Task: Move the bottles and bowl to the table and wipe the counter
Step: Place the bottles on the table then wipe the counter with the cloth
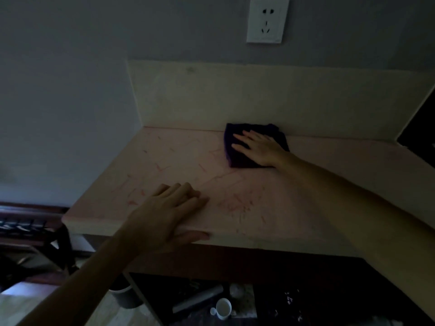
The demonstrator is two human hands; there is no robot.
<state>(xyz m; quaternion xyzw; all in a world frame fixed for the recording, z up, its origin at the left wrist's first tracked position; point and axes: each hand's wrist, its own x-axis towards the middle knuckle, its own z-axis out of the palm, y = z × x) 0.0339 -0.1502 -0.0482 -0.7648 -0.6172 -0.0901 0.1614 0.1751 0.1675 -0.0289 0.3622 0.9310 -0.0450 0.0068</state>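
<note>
Pressing flat, your right hand [259,147] spreads straight fingers on the dark purple cloth [237,158] at the surface [306,184] back edge. Your left hand [169,208] rests flat on the front edge. Expect soft, bunching fabric; press centrally.

I see a dark purple cloth [254,147] on a pale pinkish counter [188,175] with thin reddish veining, cream backsplash [259,95], grey wall [70,67], white socket [267,20]
</note>
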